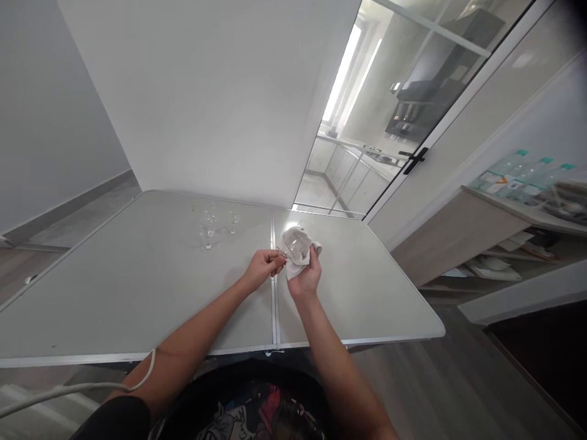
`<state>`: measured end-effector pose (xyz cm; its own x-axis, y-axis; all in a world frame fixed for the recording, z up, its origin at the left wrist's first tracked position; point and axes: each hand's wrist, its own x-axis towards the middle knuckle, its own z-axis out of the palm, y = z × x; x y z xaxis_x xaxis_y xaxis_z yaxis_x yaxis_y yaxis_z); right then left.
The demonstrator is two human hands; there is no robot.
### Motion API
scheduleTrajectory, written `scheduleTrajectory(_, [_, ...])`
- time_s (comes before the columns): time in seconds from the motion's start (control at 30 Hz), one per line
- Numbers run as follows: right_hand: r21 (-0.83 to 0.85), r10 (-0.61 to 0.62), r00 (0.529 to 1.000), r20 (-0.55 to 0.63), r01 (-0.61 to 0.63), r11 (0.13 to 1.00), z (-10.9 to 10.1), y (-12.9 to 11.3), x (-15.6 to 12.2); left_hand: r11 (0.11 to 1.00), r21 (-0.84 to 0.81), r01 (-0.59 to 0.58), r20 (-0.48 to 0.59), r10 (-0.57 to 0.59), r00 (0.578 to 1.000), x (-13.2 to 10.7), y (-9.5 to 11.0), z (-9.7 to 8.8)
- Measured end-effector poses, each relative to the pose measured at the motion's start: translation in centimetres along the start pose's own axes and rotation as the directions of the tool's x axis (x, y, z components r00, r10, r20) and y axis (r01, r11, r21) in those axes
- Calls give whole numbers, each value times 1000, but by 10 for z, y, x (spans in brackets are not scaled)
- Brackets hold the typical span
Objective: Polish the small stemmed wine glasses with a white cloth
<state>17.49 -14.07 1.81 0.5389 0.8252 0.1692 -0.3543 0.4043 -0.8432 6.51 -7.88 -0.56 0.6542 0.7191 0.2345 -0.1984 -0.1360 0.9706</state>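
Note:
Over the table's middle seam, my left hand (pixel 267 264) pinches the narrow end of a clear glass (pixel 296 242), which looks like a stemmed one. My right hand (pixel 306 276) is closed around a whitish cloth (pixel 296 270), cupping it under and around the glass's bowl. The glass lies tilted in the cloth, and folds hide part of it. Farther back on the left half of the table stand several clear glasses (pixel 209 231), their outlines faint.
The pale folding table (pixel 137 287) has a metal seam and rim. Behind it are a white wall (pixel 206 98) and a glazed door (pixel 348 171). A shelf (pixel 513 214) with plastic bottles (pixel 513 174) stands right. A white cable (pixel 82 387) crosses my left arm.

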Motion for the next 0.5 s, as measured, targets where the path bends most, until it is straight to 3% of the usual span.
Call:
scheduleTrajectory(0.1, [-164, -114, 993, 3, 113, 980, 7, 16, -15, 1000, -22, 8, -104, -10, 995, 1, -1, 3])
scheduleTrajectory(0.17, [-393, -211, 973, 95, 231, 890, 1, 21, -15, 1000, 0, 16, -170, -15, 985, 0, 0, 3])
scheduleTrajectory(0.2, [-523, -261, 947, 187, 321, 790, -4, 20, -12, 999, 36, 16, -189, -9, 982, 0, 1, 3])
scheduleTrajectory(0.27, [-692, -303, 840, 451, 543, 476, -15, 14, -4, 987, 162, 3, -198, 30, 980, -1, 3, 2])
scheduleTrajectory(0.33, [-675, -236, 689, 686, 723, 150, -22, 0, 6, 944, 328, -23, -184, 88, 979, -2, 4, 0])
scheduleTrajectory(0.37, [-630, -179, 626, 759, 775, 36, -22, -8, 11, 911, 410, -37, -179, 120, 977, -3, 4, -1])
scheduleTrajectory(0.43, [-574, -81, 569, 818, 816, -72, -19, -26, 18, 838, 542, -61, -171, 181, 969, -3, 5, -2])
scheduleTrajectory(0.5, [-604, -28, 603, 797, 796, -49, -11, -42, 23, 782, 619, -78, -165, 226, 960, -2, 4, -3])
